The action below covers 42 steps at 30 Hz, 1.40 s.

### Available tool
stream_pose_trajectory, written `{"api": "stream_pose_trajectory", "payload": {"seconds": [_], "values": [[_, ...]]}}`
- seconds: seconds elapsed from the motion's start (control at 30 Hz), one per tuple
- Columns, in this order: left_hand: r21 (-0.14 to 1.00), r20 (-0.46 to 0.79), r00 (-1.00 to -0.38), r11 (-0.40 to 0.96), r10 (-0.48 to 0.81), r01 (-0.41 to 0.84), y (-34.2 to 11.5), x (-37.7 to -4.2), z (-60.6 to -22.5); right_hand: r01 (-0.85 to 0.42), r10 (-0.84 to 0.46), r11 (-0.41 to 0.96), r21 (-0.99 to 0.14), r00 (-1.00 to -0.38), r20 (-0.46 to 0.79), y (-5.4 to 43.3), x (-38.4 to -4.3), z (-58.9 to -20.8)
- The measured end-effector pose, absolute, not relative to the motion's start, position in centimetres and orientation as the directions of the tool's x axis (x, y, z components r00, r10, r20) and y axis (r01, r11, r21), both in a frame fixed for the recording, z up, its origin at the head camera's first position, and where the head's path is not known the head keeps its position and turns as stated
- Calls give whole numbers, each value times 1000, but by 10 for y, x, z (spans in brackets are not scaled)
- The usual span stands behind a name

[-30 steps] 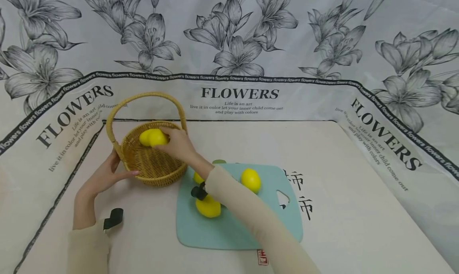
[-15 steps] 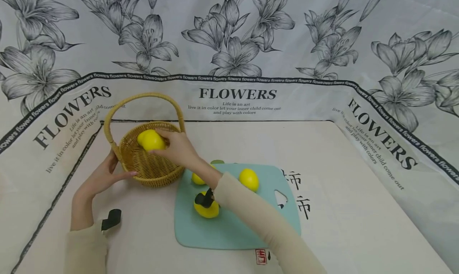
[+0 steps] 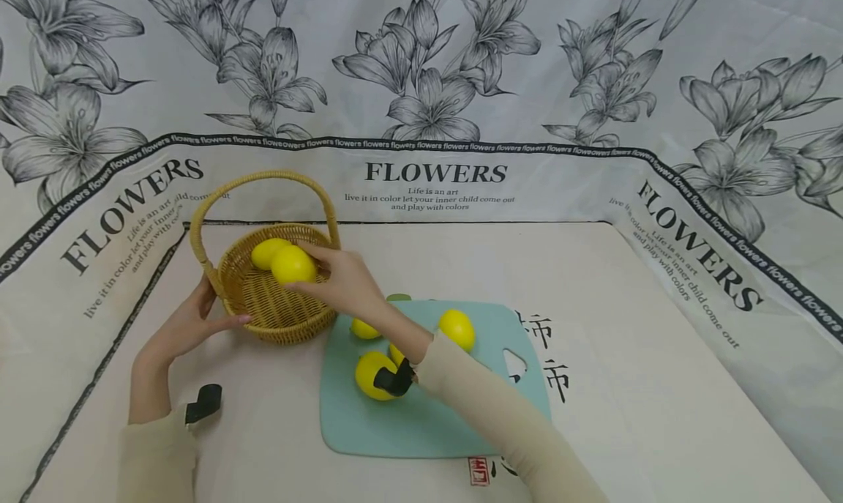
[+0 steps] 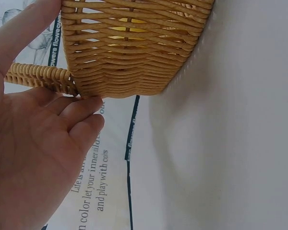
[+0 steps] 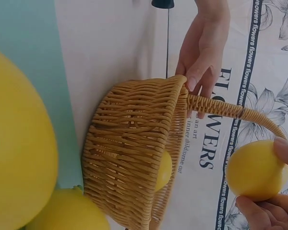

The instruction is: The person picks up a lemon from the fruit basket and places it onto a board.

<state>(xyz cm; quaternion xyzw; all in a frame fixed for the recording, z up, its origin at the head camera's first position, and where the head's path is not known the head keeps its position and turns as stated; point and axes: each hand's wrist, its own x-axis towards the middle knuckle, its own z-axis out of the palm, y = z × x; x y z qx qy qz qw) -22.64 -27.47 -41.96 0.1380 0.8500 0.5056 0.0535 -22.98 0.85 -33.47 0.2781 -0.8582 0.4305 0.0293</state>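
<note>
My right hand (image 3: 342,272) pinches a yellow lemon (image 3: 293,266) between thumb and fingers over the wicker basket (image 3: 279,334). In the right wrist view, the held lemon (image 5: 257,170) is raised above the basket's rim, apart from it. A second lemon (image 3: 266,254) lies inside the basket, towards the back. My left hand (image 3: 187,323) grips the basket's left side where the handle joins, thumb at the rim. From the left wrist view, its fingers (image 4: 84,115) touch the weave (image 4: 129,72) and the handle base.
A teal cutting board (image 3: 421,430) lies right of the basket with several lemons on it, one being a lemon (image 3: 456,330) near its back edge. My right forearm (image 3: 500,415) crosses the board. Something green (image 3: 398,297) peeks out behind the board.
My right hand and its lemon have shifted slightly left, then back right and nearer, uncovering more of the lemon in the basket. My left hand stays on the basket.
</note>
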Motion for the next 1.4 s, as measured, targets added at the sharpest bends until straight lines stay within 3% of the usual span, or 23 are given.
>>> {"api": "stream_pose_trajectory", "payload": {"seconds": [0.5, 1.4], "values": [[872, 45, -955, 455, 292, 180, -276, -228, -422, -477, -440, 365, -799, -845, 304, 32, -216, -341], [881, 32, -956, 443, 293, 165, -274, -226, -417, -476, -409, 283, -833, -845, 344, 78, -183, -345]]}}
